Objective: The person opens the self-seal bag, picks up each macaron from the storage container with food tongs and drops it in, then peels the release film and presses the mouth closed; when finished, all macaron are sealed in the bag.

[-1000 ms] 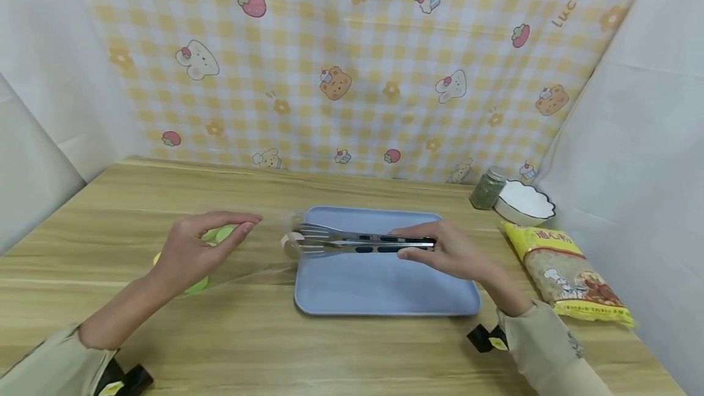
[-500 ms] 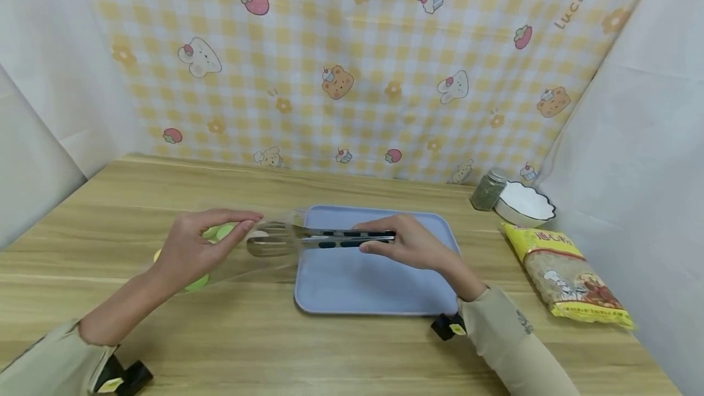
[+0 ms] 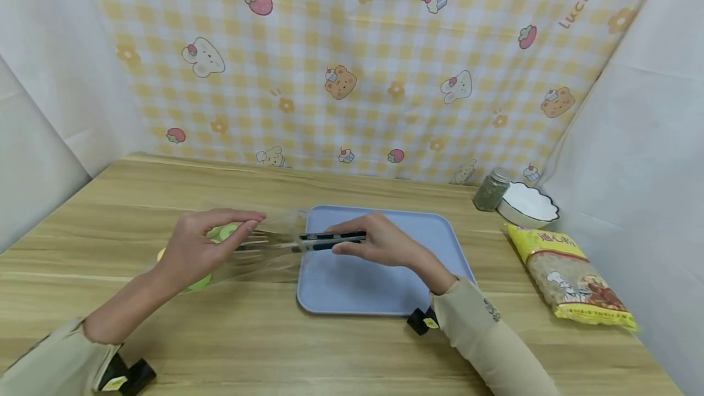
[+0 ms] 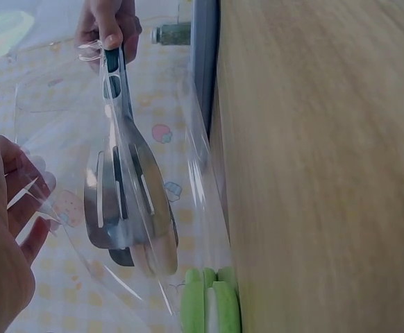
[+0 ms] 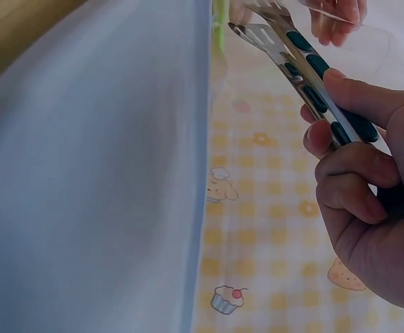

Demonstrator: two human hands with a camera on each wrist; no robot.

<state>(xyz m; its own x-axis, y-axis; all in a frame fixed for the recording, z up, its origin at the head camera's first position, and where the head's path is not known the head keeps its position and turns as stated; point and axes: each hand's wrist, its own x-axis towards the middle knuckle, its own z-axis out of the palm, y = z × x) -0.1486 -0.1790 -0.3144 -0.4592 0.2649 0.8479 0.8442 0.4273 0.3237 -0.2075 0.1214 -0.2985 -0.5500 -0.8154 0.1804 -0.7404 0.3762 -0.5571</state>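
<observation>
My left hand [image 3: 201,248] pinches the edge of a clear plastic bag [image 4: 56,118] lying left of the blue tray [image 3: 379,283]. My right hand [image 3: 385,242], above the tray, grips the black-and-metal handles of slotted tongs [image 3: 335,239]. The tongs' metal heads [image 4: 129,187] are inside the bag in the left wrist view, with a pale piece [image 4: 157,257] by their tips. Green pieces [image 4: 211,305] lie at the bag's far end, partly behind my left hand in the head view.
A jar of dried herbs [image 3: 491,190] and a white scalloped dish [image 3: 528,203] stand at the back right. Nearer on the right lies a yellow food packet [image 3: 572,280]. A checked cloth [image 3: 374,121] hangs behind the wooden table [image 3: 264,347].
My right hand has moved left, carrying the tongs deeper into the bag. The pale piece seen at the tongs' tips has gone left with them. My left hand has hardly moved.
</observation>
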